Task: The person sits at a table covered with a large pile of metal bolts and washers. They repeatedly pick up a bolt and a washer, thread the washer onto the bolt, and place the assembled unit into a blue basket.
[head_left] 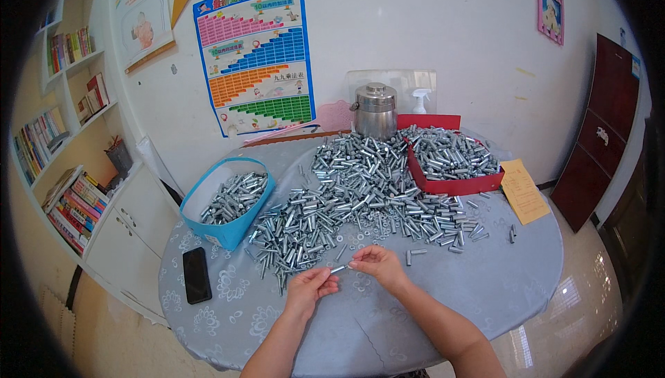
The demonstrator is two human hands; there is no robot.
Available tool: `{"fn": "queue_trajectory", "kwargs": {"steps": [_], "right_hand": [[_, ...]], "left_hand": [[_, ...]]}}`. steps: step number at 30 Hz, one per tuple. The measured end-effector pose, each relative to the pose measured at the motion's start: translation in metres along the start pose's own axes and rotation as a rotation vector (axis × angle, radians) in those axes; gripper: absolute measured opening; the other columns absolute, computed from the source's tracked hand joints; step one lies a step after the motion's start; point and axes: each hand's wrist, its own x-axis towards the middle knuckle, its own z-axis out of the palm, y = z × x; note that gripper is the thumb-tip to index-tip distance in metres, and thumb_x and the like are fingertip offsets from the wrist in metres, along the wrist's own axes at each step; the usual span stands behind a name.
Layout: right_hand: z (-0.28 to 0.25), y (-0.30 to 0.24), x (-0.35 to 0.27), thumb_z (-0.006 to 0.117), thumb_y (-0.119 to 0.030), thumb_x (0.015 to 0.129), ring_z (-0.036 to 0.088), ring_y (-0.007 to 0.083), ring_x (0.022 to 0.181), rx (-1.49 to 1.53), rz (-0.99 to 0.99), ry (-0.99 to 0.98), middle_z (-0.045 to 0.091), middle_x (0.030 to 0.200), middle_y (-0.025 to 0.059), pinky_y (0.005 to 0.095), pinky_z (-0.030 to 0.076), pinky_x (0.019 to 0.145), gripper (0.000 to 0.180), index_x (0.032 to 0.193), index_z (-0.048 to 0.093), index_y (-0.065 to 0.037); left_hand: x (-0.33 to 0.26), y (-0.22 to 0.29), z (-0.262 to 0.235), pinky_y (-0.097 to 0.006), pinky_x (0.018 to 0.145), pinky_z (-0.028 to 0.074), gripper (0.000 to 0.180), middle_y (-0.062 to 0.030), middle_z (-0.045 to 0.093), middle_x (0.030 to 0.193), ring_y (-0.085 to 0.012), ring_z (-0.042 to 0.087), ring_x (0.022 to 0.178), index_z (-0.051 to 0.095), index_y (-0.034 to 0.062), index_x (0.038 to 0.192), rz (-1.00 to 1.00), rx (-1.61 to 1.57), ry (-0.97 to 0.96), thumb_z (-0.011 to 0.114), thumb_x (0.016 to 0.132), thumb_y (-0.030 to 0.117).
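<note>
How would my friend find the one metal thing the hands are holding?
Find the grey-clothed table, then the big pile of metal bolts on it. On the pile's near side, the left hand holds one slim silver bolt, with the right hand at its other end. Its neighbours lie loose; only this one is held.

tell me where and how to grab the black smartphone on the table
The black smartphone lies flat and uncovered on the gray tablecloth, longer than wide, so it's probably best pinched by both long edges near the middle, coming from above and its right. The left hand is on that side, but would first need to release the cylindrical metal piece.
</note>
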Motion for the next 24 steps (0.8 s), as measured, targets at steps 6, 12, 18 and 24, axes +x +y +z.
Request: {"fn": "queue_trajectory", "kwargs": {"steps": [6,12,18,24], "right_hand": [[0.001,-0.002,-0.002,0.065,-0.008,0.075,0.056,0.0076,0.075,-0.094,0.037,0.0,0.061,0.083,0.0025,0.0191,0.044,0.067,0.017,0.089,0.06,0.001],[0.005,-0.004,-0.006,0.064,-0.014,0.077,0.054,0.0056,0.073,-0.444,-0.098,-0.051,0.061,0.084,-0.0013,0.0193,0.043,0.064,0.018,0.092,0.063,-0.004],[-0.025,-0.029,0.003,0.065,-0.016,0.072,0.056,0.0139,0.069,-0.68,-0.169,0.229,0.062,0.079,0.0032,0.0252,0.044,0.061,0.015,0.085,0.066,-0.01],[-0.064,-0.034,0.001,0.065,-0.015,0.067,0.057,0.0244,0.075,-1.222,-0.268,0.107,0.061,0.079,0.0073,0.0327,0.046,0.067,0.011,0.077,0.067,-0.011]], "left_hand": [[0.001,-0.002,-0.002,-0.028,0.062,0.054,0.02,-0.0156,0.061,0.081,-0.017,0.061,0.066,0.057,-0.0051,0.094,-0.063,-0.041,-0.027,0.056,0.082,0.01],[0.003,-0.006,-0.004,-0.029,0.063,0.054,0.018,-0.0156,0.061,0.082,-0.0174,0.061,0.067,0.057,-0.0038,0.092,-0.075,-0.099,-0.034,0.056,0.083,0.011],[0.003,-0.007,-0.005,-0.029,0.062,0.054,0.018,-0.0148,0.061,0.081,-0.0168,0.06,0.066,0.056,-0.0037,0.093,-0.031,-0.097,-0.009,0.055,0.083,0.011],[0.002,-0.006,-0.003,-0.029,0.062,0.053,0.018,-0.0147,0.061,0.082,-0.0168,0.06,0.067,0.056,-0.0042,0.093,-0.03,-0.088,-0.021,0.055,0.083,0.011]]}}
